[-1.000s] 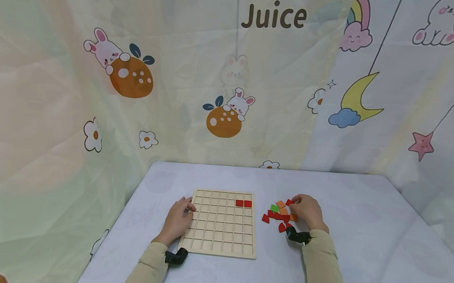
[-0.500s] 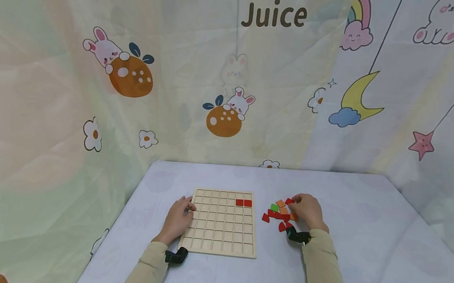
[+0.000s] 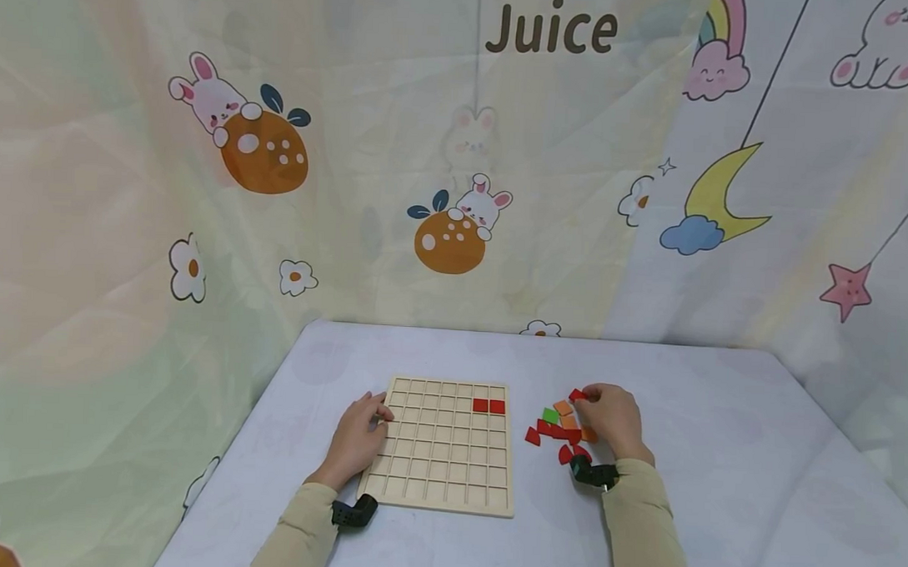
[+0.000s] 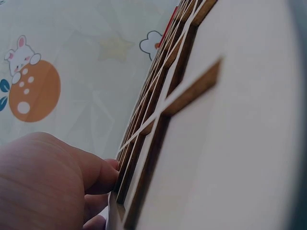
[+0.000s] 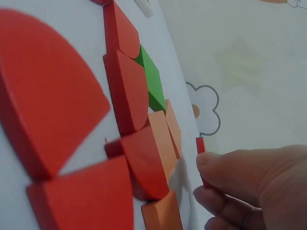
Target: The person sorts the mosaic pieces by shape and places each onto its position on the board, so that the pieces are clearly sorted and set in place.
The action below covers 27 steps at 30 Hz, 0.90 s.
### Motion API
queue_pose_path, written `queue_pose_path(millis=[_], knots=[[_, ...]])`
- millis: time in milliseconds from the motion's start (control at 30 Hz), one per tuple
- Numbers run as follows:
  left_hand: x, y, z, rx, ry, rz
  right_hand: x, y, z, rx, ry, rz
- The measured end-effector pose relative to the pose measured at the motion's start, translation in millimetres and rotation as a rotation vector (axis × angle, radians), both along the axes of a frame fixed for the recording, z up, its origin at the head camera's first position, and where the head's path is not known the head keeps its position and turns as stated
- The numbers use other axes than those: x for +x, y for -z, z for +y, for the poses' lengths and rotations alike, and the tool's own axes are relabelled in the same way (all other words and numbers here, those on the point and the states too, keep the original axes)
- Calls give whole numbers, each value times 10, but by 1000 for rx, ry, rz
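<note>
Printed fabric hung behind the table. One red block, pinched by the right hand, was just beyond the block pile, slightly farther out than half a second earlier. The left hand, fingers relaxed, touched the left edge of the grid board.

My board is pale wood, patterned with a grid of squares, and two tiles in it are red. Right of the board lie red pieces, orange pieces and one green piece; the block I pinch there is red. My sleeves, either side of the board, are beige, my wrist cameras black. The tablecloth under it is white; behind it the curtain is cream, printed with brown-orange fruits and a yellow moon.
</note>
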State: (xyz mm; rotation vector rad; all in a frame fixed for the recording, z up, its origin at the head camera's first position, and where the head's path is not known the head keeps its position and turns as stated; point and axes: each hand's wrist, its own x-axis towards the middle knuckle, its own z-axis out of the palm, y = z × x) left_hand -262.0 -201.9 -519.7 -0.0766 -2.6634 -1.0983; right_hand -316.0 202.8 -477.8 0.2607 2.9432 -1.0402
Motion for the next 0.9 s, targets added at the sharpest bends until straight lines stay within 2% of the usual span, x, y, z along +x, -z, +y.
queue_pose_path(millis=[267, 567, 900], knots=[[12, 2, -1, 0, 14, -23, -5, -12, -101, -29, -13, 32], [-8, -36, -33, 9, 7, -26, -62, -102, -307, -110, -62, 50], [-4, -14, -30, 9, 24, -14, -39, -55, -536, -46, -126, 119]])
